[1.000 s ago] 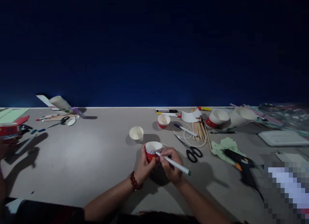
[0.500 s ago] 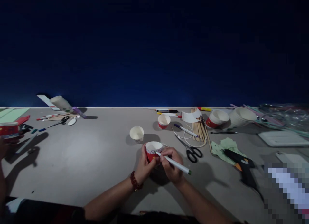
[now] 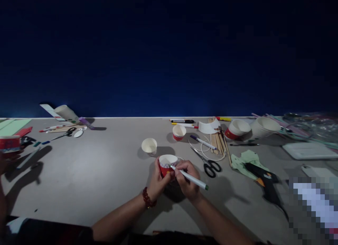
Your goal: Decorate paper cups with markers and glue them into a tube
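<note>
A red and white paper cup (image 3: pixel 164 167) is gripped by my left hand (image 3: pixel 156 183), its open mouth facing up. Purple looping lines run around its white upper band. My right hand (image 3: pixel 188 178) is closed on a white marker pen (image 3: pixel 194 181) with a green end; the tip touches the cup's band near the front. A plain white paper cup (image 3: pixel 149 146) stands just beyond my left hand. Farther back is a small red and white cup (image 3: pixel 179 132). Black-handled scissors (image 3: pixel 210 167) lie to the right of my right hand.
Wooden sticks (image 3: pixel 218 141), white cord (image 3: pixel 202 148), a purple-capped marker (image 3: pixel 202 142) and stacked paper cups (image 3: pixel 239 129) lie back right. A glue gun (image 3: pixel 268 181) rests on crumpled green paper (image 3: pixel 244 160). At far left, another person's hand (image 3: pixel 4 164) holds a red cup (image 3: pixel 10 143).
The marker tip in my right hand has shifted very slightly left along the cup's band. The red cup at far left has turned or tilted a little in the other person's hand.
</note>
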Tool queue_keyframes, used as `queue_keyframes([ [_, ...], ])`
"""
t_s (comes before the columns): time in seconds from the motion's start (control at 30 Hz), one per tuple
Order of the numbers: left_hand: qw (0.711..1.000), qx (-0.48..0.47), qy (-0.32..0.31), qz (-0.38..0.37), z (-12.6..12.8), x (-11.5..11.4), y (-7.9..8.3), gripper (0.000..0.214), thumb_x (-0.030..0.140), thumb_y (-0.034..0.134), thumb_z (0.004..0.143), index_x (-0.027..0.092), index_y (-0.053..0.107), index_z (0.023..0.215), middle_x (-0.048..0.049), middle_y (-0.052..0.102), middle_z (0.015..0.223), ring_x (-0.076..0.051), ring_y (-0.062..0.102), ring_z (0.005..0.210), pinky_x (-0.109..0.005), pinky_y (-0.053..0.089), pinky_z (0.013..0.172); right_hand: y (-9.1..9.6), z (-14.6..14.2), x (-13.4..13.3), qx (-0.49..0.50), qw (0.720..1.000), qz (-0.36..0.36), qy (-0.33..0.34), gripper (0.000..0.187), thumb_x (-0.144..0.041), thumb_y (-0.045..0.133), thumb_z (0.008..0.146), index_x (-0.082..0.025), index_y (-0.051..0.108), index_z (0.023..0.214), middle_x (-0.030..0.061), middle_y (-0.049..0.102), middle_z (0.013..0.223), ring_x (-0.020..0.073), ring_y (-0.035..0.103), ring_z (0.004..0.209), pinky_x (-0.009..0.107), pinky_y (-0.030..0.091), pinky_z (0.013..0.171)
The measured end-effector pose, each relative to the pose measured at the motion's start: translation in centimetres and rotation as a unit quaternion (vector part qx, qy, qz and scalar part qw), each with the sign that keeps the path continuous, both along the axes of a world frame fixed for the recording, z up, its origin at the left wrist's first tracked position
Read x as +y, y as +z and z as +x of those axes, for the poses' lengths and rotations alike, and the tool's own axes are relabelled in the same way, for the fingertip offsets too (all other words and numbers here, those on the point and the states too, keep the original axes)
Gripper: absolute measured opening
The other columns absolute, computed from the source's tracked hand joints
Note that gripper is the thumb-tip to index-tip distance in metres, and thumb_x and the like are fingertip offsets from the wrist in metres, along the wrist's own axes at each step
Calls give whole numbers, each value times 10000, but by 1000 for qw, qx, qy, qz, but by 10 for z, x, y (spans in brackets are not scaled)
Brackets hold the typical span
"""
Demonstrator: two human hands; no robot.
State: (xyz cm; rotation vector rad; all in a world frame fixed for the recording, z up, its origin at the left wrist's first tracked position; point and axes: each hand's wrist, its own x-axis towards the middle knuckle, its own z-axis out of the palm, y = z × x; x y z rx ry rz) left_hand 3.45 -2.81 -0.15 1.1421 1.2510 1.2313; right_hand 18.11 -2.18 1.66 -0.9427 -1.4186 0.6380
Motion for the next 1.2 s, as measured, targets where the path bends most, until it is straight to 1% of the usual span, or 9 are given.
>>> queue_keyframes([
  [0.17, 1000, -1, -3, 4, -1, 0, 1, 682, 486, 806, 782, 219, 525, 1343, -97, 709, 1215, -309, 676, 1140, -481, 522, 1080, 1, 2, 0, -19, 1000, 0, 4, 81, -199, 639, 899, -257, 631, 843, 19, 681, 775, 218, 672, 715, 339, 552, 661],
  [0.27, 1000, -3, -2, 0, -1, 0, 0, 702, 481, 803, 782, 223, 509, 1364, -96, 711, 1223, -306, 679, 1139, -472, 530, 1068, 1, 2, 1, -11, 1000, 6, 5, 92, -194, 628, 901, -265, 628, 843, 22, 683, 778, 225, 673, 718, 352, 555, 665],
  [0.4, 1000, 5, 3, -2, 0, 0, 1, 686, 467, 795, 779, 216, 516, 1353, -98, 708, 1227, -302, 676, 1143, -464, 529, 1068, 2, 1, 1, -10, 1000, 3, 2, 87, -195, 636, 895, -259, 629, 836, 16, 675, 764, 215, 668, 703, 338, 551, 648],
  [0.53, 1000, 2, -7, -2, 0, 0, 5, 649, 433, 787, 785, 212, 514, 1330, -96, 714, 1193, -297, 688, 1106, -456, 544, 1039, -1, 0, 0, 16, 1000, -3, 5, 89, -210, 628, 912, -255, 615, 837, 13, 660, 758, 207, 658, 688, 333, 549, 635],
  [0.63, 1000, -9, -14, -1, 0, -1, 7, 640, 423, 784, 797, 220, 504, 1335, -85, 719, 1165, -289, 693, 1079, -442, 555, 1014, -4, 0, 0, 39, 999, -16, 8, 75, -220, 618, 934, -256, 613, 868, 11, 649, 751, 211, 659, 698, 346, 559, 654],
  [0.87, 1000, -8, -11, -10, -1, -1, 0, 686, 458, 800, 787, 217, 495, 1352, -94, 702, 1223, -296, 671, 1123, -461, 530, 1052, -2, -1, 1, 27, 1000, -10, -8, 73, -204, 627, 917, -250, 627, 860, 17, 658, 765, 207, 661, 704, 333, 563, 650],
  [1.03, 1000, -3, -3, 6, -2, 0, -2, 695, 445, 805, 780, 216, 497, 1360, -98, 702, 1229, -302, 673, 1138, -466, 524, 1066, 1, 0, 1, 4, 1000, -6, 4, 94, -213, 634, 909, -252, 625, 824, 8, 643, 729, 202, 651, 671, 318, 540, 614],
  [1.2, 1000, -15, -9, -2, -1, -1, -2, 681, 400, 787, 796, 223, 477, 1375, -93, 703, 1228, -289, 679, 1128, -460, 538, 1052, -2, 0, 1, 37, 999, -2, 3, 81, -202, 626, 925, -249, 630, 858, 24, 657, 773, 209, 653, 698, 335, 546, 640],
])
